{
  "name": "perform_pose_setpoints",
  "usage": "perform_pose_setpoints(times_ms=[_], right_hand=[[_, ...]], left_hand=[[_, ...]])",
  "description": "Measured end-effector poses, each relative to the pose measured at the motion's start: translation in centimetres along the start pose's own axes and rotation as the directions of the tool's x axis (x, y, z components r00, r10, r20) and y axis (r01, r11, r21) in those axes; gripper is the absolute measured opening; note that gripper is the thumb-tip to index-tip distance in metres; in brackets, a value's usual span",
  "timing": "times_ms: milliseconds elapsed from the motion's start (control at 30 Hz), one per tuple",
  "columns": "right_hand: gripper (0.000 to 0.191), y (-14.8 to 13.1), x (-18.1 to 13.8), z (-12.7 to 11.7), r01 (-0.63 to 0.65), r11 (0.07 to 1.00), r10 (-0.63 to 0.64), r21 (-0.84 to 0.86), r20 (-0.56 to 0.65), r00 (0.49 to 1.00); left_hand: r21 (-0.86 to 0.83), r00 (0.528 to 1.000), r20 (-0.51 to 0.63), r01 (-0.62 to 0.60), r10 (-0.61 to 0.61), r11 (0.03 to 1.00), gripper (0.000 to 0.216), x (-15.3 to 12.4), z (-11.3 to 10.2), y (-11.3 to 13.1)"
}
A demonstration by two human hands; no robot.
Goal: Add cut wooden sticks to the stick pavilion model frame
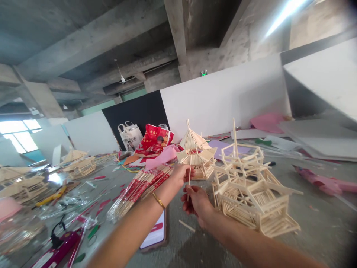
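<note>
On the near part of a flat grey work surface (pixel 312 223), a phone with a lit white-and-pink screen (pixel 153 233), face up, likely laid so for easy viewing. To the near left, a long magenta tool with a black cord (pixel 63 247), perhaps put aside there within reach. Right of the phone, a short loose strip of pale wood (pixel 186 225), flat on the surface. A little farther, in the middle, a thin pale wooden stick (pixel 189 182), nearly upright in the air. At its upper part, the left hand (pixel 180 175), with thumb and fingers pinched narrow on the wood; at its lower part, the right hand (pixel 198 203), with thumb and fingertips also closed on it, one grip above the other, probably for steadiness. To the right, near the right hand, a many-sided open framework of pale sticks (pixel 258 197), standing on its base, with one tall stick rising from its top. To the left, a bundle of slim sticks in clear and red wrapping (pixel 139 186), apparently wrapped to stay together. Beyond the left hand, a pale wooden pavilion with a pointed roof (pixel 193 141), upright, perhaps for a clear view. Farther left, a shiny red printed bag (pixel 154 141). Farthest, a tall white panel (pixel 223 96), seemingly there as a screen.
</note>
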State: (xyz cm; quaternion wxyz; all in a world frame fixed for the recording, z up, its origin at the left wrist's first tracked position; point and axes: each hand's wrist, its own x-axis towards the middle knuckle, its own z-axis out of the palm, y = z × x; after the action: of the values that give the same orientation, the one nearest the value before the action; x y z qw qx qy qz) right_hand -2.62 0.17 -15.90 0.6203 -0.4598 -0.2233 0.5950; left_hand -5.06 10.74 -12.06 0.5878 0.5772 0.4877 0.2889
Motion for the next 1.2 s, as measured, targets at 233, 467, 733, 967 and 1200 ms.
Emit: perform_pose_setpoints(times_ms=[233,467,733,967,1200], right_hand=[[0.019,-0.2,-0.2,-0.1,-0.011,1.0,0.011,0.001,-0.011,1.0],[0.019,-0.4,-0.6,-0.1,-0.02,1.0,0.02,0.005,-0.026,0.999],[0.027,0.6,-1.4,-0.3,-0.023,1.0,0.023,0.002,0.016,1.0],[0.041,3.2,-3.1,-0.6,-0.052,0.981,0.075,-0.185,0.121,0.99],[0.021,3.5,-6.6,0.1,0.199,0.84,-0.005,-0.504,0.36,0.933]], left_hand=[[-0.152,1.0,0.031,0.009,-0.004,0.988,0.027,0.4,0.4,0.2],[-0.205,0.999,0.036,0.021,-0.014,0.979,0.029,0.4,0.7,0.4],[-0.271,1.0,0.02,0.006,0.0,0.963,0.023,-1.3,0.8,1.1],[-0.48,0.992,0.017,-0.102,0.125,0.871,0.014,-5.9,-0.8,1.0],[-0.667,0.981,0.014,-0.134,0.193,0.733,0.014,-13.1,-2.9,-0.4]])
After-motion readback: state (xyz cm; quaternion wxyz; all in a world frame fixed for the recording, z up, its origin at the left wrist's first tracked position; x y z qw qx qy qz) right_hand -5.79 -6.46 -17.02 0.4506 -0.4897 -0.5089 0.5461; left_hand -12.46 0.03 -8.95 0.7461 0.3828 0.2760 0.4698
